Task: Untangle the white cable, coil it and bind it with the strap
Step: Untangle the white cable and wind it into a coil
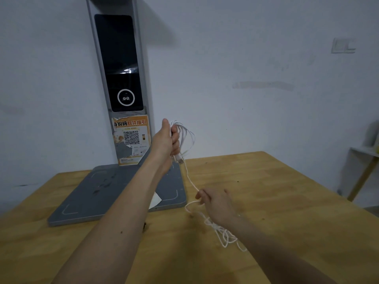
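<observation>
Head view: the white cable (189, 179) is seen strung between two raised hands above a wooden table (276, 201). Its gathered part, several loose loops, is held upright, with the long axis of the loops running roughly from 12 to 6 o'clock. A plug end (180, 160) is seen sticking out below the fist, pointed toward about 4 o'clock. From there a single strand is led down toward 5 o'clock, to the other hand, and is continued beyond it into a tangled heap (223, 232) lying on the table at about 5 o'clock from the middle of the view, partly hidden under the right forearm.

The left hand (167, 140) is closed in a fist around the loops, thumb up, held well above the table at roughly the middle of the view. The right hand (215, 203) is held lower, at 5 o'clock from the left; its thumb and forefinger are pinched on the single strand, while the other fingers are loosely curled and slightly apart.

Behind the hands, at 10 o'clock, a grey base plate (82, 201) is set on the table, and a tall grey column with a dark screen (119, 62) and an orange QR-code sticker (131, 138) is raised from it against the wall. No strap can be made out.
</observation>
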